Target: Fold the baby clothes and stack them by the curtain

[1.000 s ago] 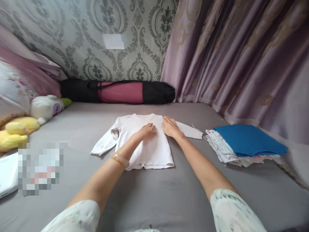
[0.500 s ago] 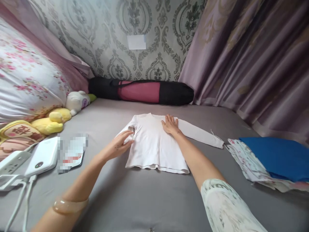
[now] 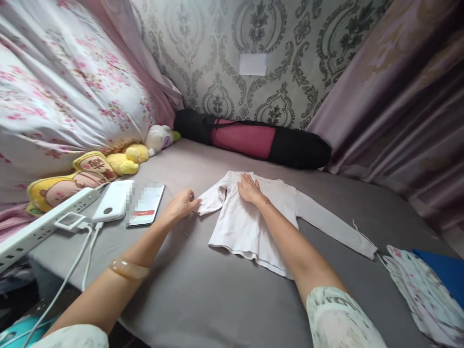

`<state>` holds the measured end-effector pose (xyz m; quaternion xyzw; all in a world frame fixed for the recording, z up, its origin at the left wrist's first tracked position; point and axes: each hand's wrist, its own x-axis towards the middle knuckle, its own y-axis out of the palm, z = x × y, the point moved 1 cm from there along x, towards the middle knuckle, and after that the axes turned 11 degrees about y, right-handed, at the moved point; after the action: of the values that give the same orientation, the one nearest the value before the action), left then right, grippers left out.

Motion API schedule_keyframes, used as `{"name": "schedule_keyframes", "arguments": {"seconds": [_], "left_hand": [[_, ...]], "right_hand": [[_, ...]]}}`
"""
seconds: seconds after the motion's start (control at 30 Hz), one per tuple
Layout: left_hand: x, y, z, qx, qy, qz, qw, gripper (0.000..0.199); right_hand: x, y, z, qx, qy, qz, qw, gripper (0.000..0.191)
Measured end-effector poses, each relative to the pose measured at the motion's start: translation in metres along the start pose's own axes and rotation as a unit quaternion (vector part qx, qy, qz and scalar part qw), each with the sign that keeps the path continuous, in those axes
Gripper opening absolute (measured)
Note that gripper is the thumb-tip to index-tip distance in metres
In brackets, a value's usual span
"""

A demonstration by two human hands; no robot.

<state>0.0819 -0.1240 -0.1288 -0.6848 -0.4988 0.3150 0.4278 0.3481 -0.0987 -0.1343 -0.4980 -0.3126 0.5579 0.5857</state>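
A white long-sleeved shirt (image 3: 241,222) lies spread on the grey bed sheet (image 3: 217,299), its collar toward the wall. My left hand (image 3: 182,203) pinches the cuff end of the sleeve on the left, which is short and bunched. Flat on the upper chest of the shirt, near the collar, rests my right hand (image 3: 250,188), fingers stretched out. The other sleeve reaches out to the right, with a loose thread at its cuff. My right forearm covers part of the shirt's front.
To the left lie a phone (image 3: 147,205), a white power bank (image 3: 113,200) and a power strip (image 3: 47,224) with cables. Plush toys (image 3: 126,159) sit beside a floral pillow (image 3: 90,87). A long black and red bag (image 3: 242,137) lies along the wall. Folded clothes (image 3: 424,290) are at right.
My left hand has moved outward to the left and taken hold of the sleeve's end. My right hand has shifted left across the chest. The view has turned left.
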Motion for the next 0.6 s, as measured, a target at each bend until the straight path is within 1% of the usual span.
{"name": "schedule_keyframes", "arguments": {"seconds": [0.1,0.17,0.27,0.4,0.43,0.5,0.6], "left_hand": [[-0.001,0.003,-0.007,-0.01,-0.012,0.009,1.0,0.033],[-0.003,0.003,-0.009,-0.03,-0.022,0.011,0.999,0.031],[-0.002,0.0,-0.011,-0.073,-0.041,0.015,0.996,0.028],[0.006,-0.009,-0.01,-0.152,-0.047,0.072,0.985,0.021],[0.009,-0.013,-0.009,-0.17,-0.05,0.078,0.981,0.021],[0.015,-0.022,-0.005,-0.207,-0.053,0.058,0.975,0.021],[0.026,-0.04,0.002,-0.267,-0.054,-0.001,0.962,0.02]], "right_hand": [[0.017,0.007,0.014,0.021,0.02,-0.001,1.0,0.06],[0.025,0.011,0.017,0.031,0.039,-0.014,0.999,0.061],[0.028,0.018,0.018,0.03,0.058,-0.038,0.997,0.065],[0.025,0.024,0.019,0.005,0.055,-0.066,0.996,0.065],[0.024,0.025,0.019,0.0,0.054,-0.069,0.996,0.065],[0.022,0.025,0.02,-0.009,0.055,-0.072,0.996,0.066],[0.02,0.024,0.022,-0.017,0.057,-0.076,0.995,0.066]]}}
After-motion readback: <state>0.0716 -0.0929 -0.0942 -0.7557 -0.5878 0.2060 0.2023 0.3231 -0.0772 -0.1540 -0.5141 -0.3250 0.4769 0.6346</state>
